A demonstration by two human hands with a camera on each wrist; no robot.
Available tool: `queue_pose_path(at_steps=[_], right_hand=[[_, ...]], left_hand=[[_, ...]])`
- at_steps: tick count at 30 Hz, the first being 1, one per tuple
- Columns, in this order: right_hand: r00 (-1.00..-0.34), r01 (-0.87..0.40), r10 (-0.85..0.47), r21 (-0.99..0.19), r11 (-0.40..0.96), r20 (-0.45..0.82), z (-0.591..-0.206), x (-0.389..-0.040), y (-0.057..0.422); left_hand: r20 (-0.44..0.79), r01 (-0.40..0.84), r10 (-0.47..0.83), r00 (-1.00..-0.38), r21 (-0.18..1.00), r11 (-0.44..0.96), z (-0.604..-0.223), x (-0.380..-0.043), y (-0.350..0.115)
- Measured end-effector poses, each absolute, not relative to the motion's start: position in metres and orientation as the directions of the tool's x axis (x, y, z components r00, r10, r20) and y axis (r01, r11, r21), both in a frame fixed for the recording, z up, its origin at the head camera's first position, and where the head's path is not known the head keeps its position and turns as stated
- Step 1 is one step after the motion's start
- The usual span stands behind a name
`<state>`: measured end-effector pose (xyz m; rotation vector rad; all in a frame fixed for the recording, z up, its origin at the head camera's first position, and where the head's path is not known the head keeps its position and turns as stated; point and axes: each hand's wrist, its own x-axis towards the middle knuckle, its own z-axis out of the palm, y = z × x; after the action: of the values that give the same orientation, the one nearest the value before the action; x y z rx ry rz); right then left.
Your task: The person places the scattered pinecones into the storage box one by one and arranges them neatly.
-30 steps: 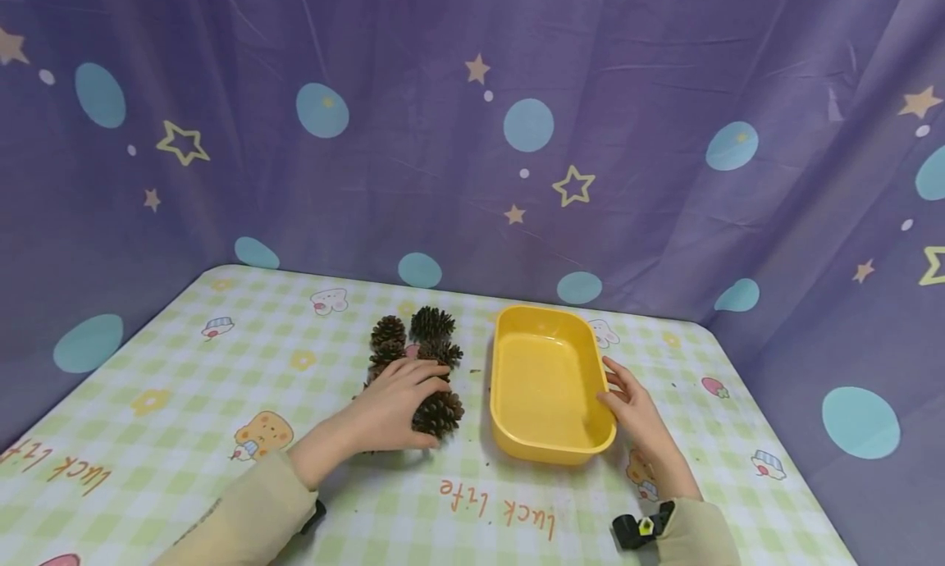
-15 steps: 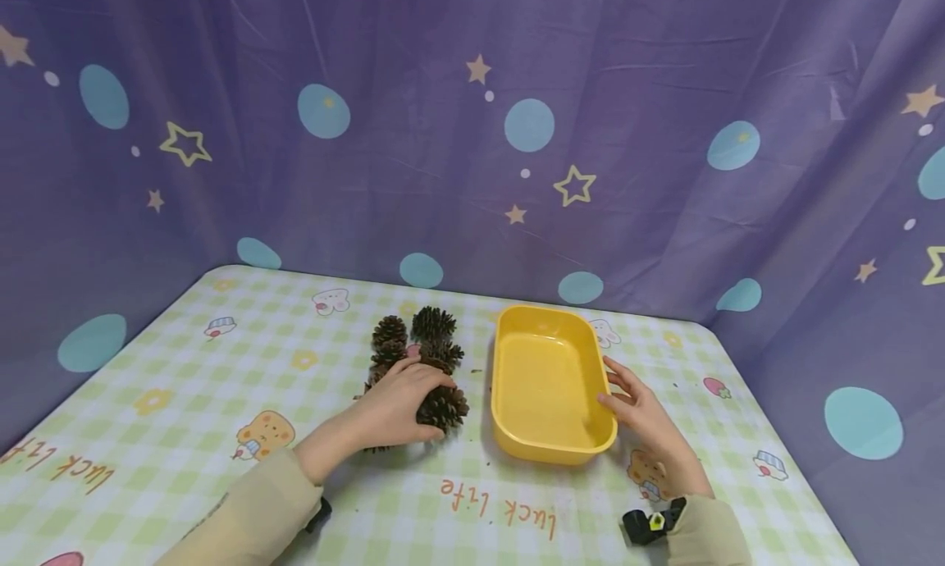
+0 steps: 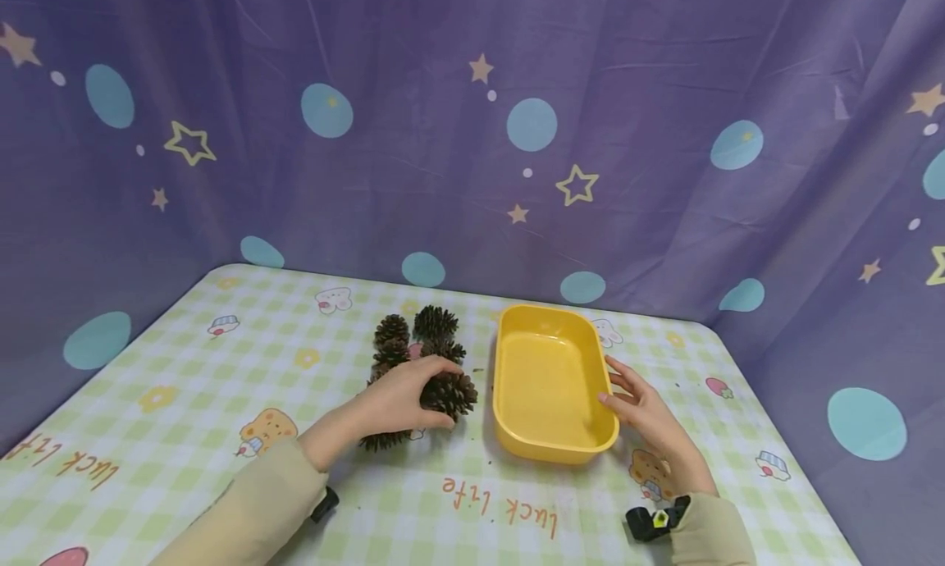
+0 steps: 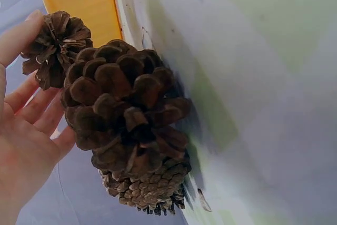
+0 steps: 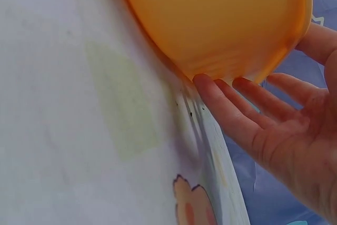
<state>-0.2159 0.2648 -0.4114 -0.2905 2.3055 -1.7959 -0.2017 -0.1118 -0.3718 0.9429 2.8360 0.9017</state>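
My left hand (image 3: pixel 391 399) grips a pine cone (image 3: pixel 450 395) between thumb and fingers, at the right side of a group of several pine cones (image 3: pixel 391 354). In the left wrist view, the held pine cone (image 4: pixel 57 48) appears raised beside a larger cone (image 4: pixel 126 109) on the cloth. A yellow plastic tub (image 3: pixel 550 385), rectangular with rounded corners, stands to the right, its inside bare. At its right side, my right hand (image 3: pixel 653 422) holds the tub with the thumb over the rim and the fingertips against the outer wall (image 5: pixel 210 40).
A green-and-white checked tablecloth (image 3: pixel 221 369) with printed cartoons covers the table. Small dark crumbs lie around the tub. A purple curtain (image 3: pixel 443 139) with stars and blue ovals hangs behind the table and along its sides.
My left hand has moved slightly right with the pine cone, away from the group and nearer the tub. The tub and my right hand stay nearly in place.
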Motion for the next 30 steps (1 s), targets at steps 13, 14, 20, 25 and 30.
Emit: queue_pose_path(at_steps=[13,14,20,25,30], right_hand=[[-0.97,-0.021,-0.24,-0.967,0.254,-0.042,-0.414,-0.217,0.264],[-0.97,-0.021,-0.239,-0.967,0.254,-0.041,-0.414,-0.217,0.264],[-0.971,-0.022,-0.237,-0.968,0.251,-0.039,-0.414,-0.217,0.264],[-0.973,-0.017,-0.225,-0.965,0.262,-0.044,-0.414,-0.216,0.264],[-0.972,-0.024,-0.232,-0.964,0.264,-0.04,-0.414,-0.215,0.264]], left_hand=[[0.221,0.589,0.57,-0.792,0.525,0.615,-0.36,-0.218,-0.103],[0.223,0.588,0.569,-0.792,0.531,0.61,-0.36,-0.219,-0.102],[0.235,0.587,0.561,-0.794,0.534,0.608,-0.356,-0.226,-0.094],[0.253,0.592,0.554,-0.793,0.533,0.604,-0.353,-0.233,-0.086],[0.261,0.581,0.534,-0.804,0.534,0.614,-0.35,-0.239,-0.077]])
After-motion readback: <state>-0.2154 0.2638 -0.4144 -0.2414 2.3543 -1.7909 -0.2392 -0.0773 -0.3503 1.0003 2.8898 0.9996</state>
